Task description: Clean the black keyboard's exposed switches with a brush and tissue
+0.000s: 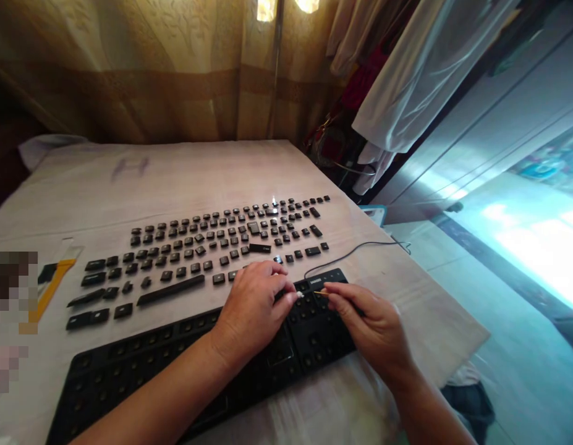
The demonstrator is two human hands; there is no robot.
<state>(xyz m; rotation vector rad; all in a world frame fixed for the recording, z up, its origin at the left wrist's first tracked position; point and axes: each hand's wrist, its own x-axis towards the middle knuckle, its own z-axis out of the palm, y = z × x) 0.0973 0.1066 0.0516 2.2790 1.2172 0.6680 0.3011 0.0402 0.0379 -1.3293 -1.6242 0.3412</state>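
A black keyboard base (142, 361) with its keycaps removed lies near the table's front edge. My left hand (253, 309) rests on its right part, fingers closed around a small dark thing, probably a keycap. My right hand (374, 327) pinches a thin cotton swab (311, 293), whose white tip touches what the left hand holds. Rows of loose black keycaps (212, 247) are laid out on the table behind the keyboard, in roughly keyboard order.
The table (184, 173) has a pale cloth cover. A yellow and black tool (52, 281) lies at the left. The keyboard's cable (355, 250) runs off the right edge. Curtains and hanging clothes stand behind; floor drops away at right.
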